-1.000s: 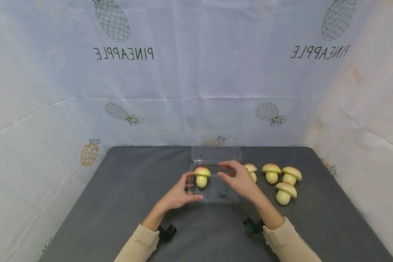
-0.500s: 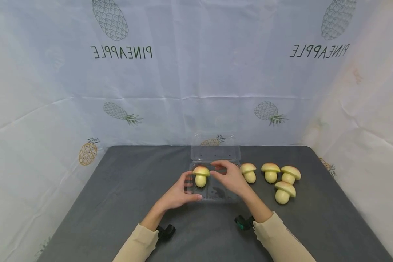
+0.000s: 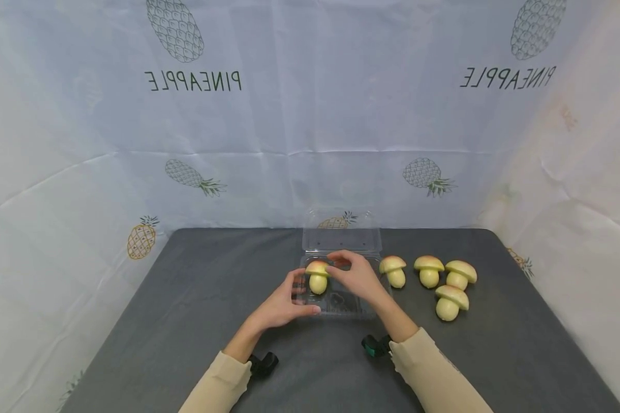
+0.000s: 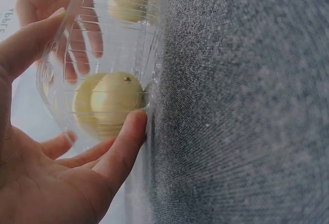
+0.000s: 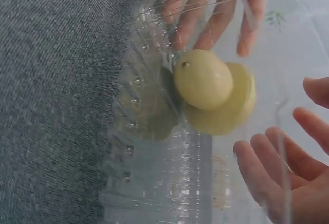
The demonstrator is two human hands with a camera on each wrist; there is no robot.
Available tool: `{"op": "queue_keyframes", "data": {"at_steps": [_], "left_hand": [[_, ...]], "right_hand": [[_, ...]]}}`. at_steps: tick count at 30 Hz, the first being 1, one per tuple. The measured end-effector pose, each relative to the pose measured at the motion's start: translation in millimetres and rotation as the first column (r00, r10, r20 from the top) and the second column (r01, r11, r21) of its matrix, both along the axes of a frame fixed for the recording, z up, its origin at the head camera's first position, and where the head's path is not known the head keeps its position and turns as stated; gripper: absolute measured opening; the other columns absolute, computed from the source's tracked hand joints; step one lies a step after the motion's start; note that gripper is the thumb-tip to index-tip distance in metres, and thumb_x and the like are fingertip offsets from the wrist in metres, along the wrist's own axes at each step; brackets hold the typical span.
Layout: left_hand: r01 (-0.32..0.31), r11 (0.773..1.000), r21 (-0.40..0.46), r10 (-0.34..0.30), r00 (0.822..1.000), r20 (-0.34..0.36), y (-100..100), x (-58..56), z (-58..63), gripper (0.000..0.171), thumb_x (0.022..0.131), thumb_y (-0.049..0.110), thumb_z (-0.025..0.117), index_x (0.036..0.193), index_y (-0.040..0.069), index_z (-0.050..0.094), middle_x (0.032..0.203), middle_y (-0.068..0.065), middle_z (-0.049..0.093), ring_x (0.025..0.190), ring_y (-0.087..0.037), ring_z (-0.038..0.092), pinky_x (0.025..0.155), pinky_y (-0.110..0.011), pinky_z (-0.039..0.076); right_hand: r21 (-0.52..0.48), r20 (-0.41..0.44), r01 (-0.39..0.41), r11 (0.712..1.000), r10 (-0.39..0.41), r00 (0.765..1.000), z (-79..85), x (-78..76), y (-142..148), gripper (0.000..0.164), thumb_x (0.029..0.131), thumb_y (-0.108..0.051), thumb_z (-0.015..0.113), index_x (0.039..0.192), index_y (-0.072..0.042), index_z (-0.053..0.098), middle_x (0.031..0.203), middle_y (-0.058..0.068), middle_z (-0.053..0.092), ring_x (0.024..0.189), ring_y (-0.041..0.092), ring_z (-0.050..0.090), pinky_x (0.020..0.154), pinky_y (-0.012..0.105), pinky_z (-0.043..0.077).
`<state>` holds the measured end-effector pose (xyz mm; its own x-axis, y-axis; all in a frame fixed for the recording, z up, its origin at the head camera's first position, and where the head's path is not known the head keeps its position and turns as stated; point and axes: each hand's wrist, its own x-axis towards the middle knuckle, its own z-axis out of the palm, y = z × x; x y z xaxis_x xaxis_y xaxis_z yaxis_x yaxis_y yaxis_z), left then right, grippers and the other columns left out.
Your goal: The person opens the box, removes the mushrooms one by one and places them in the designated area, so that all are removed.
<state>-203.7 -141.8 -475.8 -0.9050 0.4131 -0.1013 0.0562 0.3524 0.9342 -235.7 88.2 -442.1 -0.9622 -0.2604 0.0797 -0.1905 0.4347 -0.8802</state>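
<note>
A yellow mushroom (image 3: 318, 284) with a reddish-topped cap stands in the left part of a clear plastic box (image 3: 351, 312), whose lid (image 3: 341, 241) is raised at the back. My left hand (image 3: 281, 307) holds the box at its front left corner, thumb at the front wall and fingers along the left side. Over the box is my right hand (image 3: 359, 281), its thumb and fingers spread apart beside the mushroom's cap. In the right wrist view, a gap shows between the right fingers (image 5: 257, 167) and the mushroom (image 5: 203, 80). Nothing is in the right hand's grasp.
Right of the box stands another mushroom (image 3: 394, 272), with several more farther right, including one nearer the front (image 3: 448, 307). All rest on a dark grey table (image 3: 186, 304). A pale pineapple-print cloth (image 3: 310, 126) hangs behind and on both sides.
My right hand has moved left over the box to the mushroom's cap, uncovering the mushroom just right of the box. The left hand stays at the box corner.
</note>
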Motion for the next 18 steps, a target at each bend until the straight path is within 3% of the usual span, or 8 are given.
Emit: {"op": "queue_keyframes", "data": {"at_steps": [18], "left_hand": [[0.010,1.000,0.006,-0.011,1.000,0.006,-1,-0.9,-0.5,0.095,0.091,0.025,0.080,0.160,0.009,0.017,0.156,-0.021,0.029,0.138,-0.041,0.042,0.103,-0.049,0.050]], "right_hand": [[0.046,0.036,-0.004,0.999,0.002,0.999,-12.6,-11.7,-15,0.040,0.096,-0.027,0.072,0.131,-0.009,0.066,0.130,0.010,0.064,0.123,0.033,0.059,0.098,0.054,0.051]]}}
